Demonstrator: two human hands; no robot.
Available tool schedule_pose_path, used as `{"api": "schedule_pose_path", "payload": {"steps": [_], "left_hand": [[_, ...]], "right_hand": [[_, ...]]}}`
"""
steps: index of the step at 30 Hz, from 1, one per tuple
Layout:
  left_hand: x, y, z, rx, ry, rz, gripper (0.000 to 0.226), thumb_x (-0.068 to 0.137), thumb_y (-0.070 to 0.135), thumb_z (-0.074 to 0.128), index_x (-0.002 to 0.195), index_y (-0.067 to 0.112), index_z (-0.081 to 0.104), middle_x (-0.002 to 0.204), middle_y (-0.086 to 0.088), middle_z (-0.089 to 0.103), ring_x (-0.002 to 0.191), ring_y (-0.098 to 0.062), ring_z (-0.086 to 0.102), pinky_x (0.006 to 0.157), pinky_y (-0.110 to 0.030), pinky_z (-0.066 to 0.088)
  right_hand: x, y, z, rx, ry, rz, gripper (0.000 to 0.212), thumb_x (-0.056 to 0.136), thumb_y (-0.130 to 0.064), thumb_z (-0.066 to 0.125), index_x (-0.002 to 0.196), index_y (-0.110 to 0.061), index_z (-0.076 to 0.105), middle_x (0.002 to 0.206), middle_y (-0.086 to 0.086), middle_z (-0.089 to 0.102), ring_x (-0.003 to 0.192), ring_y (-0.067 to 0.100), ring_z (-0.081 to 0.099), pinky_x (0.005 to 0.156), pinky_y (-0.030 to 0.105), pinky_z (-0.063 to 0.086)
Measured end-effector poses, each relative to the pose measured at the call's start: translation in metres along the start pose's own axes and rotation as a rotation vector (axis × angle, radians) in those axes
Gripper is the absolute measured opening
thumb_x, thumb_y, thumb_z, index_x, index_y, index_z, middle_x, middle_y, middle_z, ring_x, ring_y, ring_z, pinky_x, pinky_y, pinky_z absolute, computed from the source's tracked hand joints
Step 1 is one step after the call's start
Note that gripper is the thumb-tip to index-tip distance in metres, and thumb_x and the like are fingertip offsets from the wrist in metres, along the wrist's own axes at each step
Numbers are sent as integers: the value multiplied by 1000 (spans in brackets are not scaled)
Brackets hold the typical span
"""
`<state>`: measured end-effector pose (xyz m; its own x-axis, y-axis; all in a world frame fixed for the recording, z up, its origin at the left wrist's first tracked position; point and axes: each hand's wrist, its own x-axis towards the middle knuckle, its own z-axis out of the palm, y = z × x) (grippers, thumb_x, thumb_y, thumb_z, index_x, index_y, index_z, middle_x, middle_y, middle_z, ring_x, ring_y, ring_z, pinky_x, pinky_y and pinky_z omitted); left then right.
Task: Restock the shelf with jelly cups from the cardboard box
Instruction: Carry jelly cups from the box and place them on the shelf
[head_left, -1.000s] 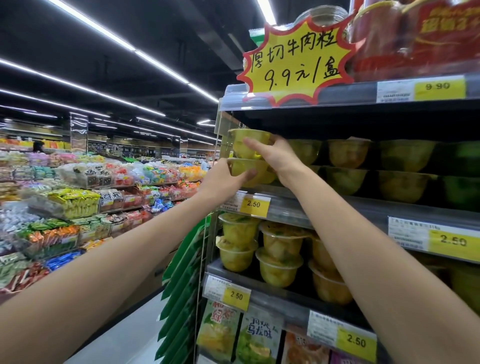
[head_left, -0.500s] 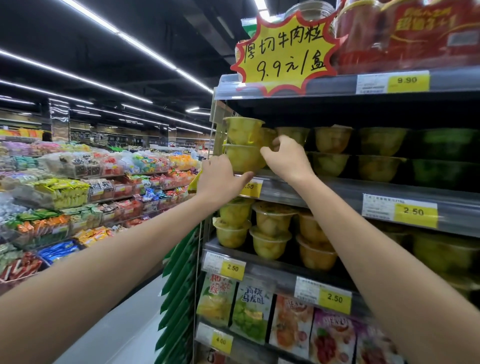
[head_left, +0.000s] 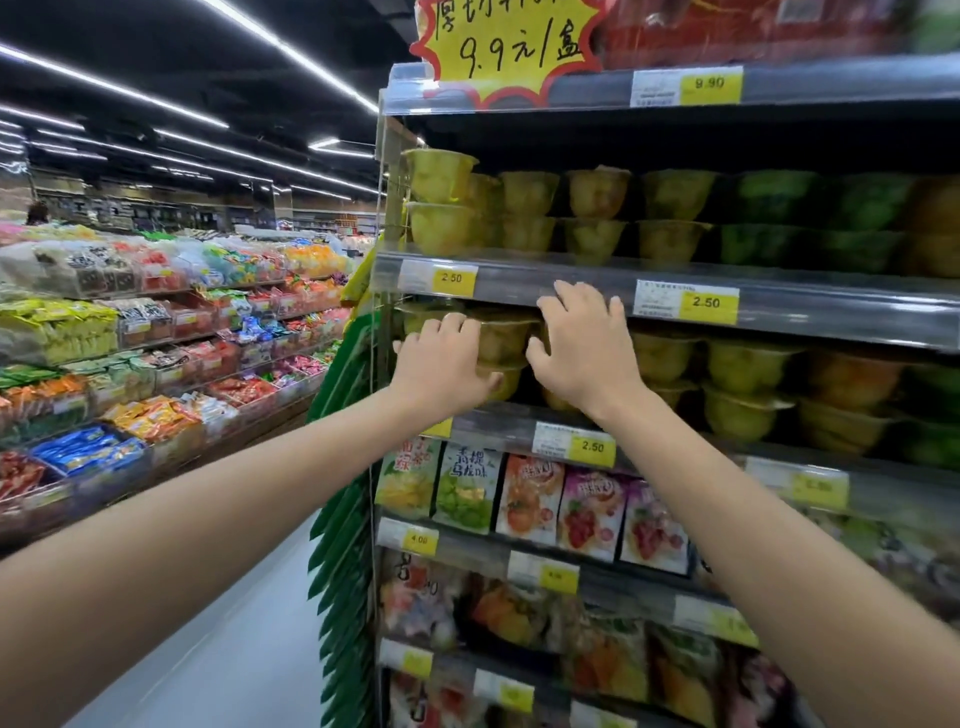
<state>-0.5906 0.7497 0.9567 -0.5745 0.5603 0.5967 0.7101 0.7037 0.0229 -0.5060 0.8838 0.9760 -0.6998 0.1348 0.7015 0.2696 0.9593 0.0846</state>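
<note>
A: Cups (head_left: 504, 340), where?
B: At the shelf's (head_left: 488, 427) left end, stacked two high.
A: And the fingers?
B: Left hand (head_left: 441, 364) grips them; right hand (head_left: 587, 353) rests alongside, fingers spread wide.

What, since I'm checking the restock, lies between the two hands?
Two stacked yellow jelly cups, flanked by the left hand and right hand, shown in the head view.

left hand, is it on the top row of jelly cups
No, the left hand grips jelly cups on the lower shelf, below the 2.50 price tag.
</note>
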Motion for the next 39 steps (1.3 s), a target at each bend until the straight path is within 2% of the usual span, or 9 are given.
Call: {"api": "schedule_pose_path", "payload": {"steps": [5, 10, 16, 20, 24, 27, 29, 33, 39], "left_hand": [[-47, 22, 4, 53, -114, 36, 63, 87, 55, 55, 131, 11, 45, 131, -8, 52, 118, -30, 51, 93, -41, 44], [-113, 43, 4, 82, -230, 64, 64, 89, 55, 53, 136, 13, 41, 130, -6, 54, 117, -29, 53, 89, -39, 43], [-206, 64, 1, 94, -339, 57, 66, 88, 56, 53, 136, 12, 41, 126, -6, 56, 112, -28, 56, 84, -37, 46], [-271, 64, -3, 58, -422, 1, 61, 88, 54, 54, 132, 13, 44, 124, -5, 57, 110, -27, 57, 77, -35, 43], [-340, 47, -3, 63, -534, -77, 61, 89, 53, 54, 131, 11, 44, 124, -7, 56, 112, -28, 56, 86, -37, 45], [-395, 25, 0, 28, -608, -187, 59, 88, 51, 55, 129, 9, 46, 125, -9, 56, 113, -30, 55, 92, -42, 46], [-433, 9, 2, 18, -645, -276, 60, 87, 51, 57, 131, 11, 45, 128, -8, 55, 116, -30, 53, 94, -43, 45], [-513, -28, 1, 18, -697, -449, 64, 88, 50, 56, 140, 16, 39, 137, -5, 51, 123, -28, 50, 97, -41, 42], [-642, -87, -17, 21, -733, -721, 61, 89, 47, 56, 140, 16, 40, 137, -4, 52, 124, -26, 50, 96, -39, 43]], "right_hand": [[-63, 6, 1, 8, -154, -6, 44, 92, -34, 48, 130, -12, 51, 133, 8, 52, 129, 27, 39, 109, 51, 27], [-130, 9, -8, 42, -362, -17, 41, 93, -35, 47, 124, -10, 53, 122, 10, 57, 116, 31, 48, 90, 42, 40], [-212, -5, -24, 120, -535, -70, 49, 96, -38, 45, 138, -12, 43, 126, 10, 55, 115, 31, 51, 84, 39, 47], [-259, -32, -25, 168, -647, -145, 53, 97, -41, 45, 142, -15, 40, 127, 6, 58, 110, 27, 57, 74, 34, 47], [-299, -74, -13, 193, -782, -220, 48, 96, -42, 45, 136, -15, 44, 117, 7, 62, 100, 26, 60, 75, 36, 54], [-330, -112, 1, 234, -865, -300, 49, 96, -42, 44, 138, -17, 43, 112, 4, 63, 96, 24, 60, 65, 34, 51], [-352, -142, 12, 258, -902, -348, 48, 95, -42, 45, 135, -16, 45, 115, 4, 63, 102, 25, 59, 68, 34, 48], [-395, -211, 29, 311, -974, -455, 53, 93, -41, 47, 141, -20, 41, 134, 5, 55, 123, 26, 51, 90, 39, 45], [-458, -330, 44, 419, -1088, -639, 51, 93, -38, 48, 141, -21, 42, 132, 4, 57, 125, 25, 50, 96, 37, 42]]}}
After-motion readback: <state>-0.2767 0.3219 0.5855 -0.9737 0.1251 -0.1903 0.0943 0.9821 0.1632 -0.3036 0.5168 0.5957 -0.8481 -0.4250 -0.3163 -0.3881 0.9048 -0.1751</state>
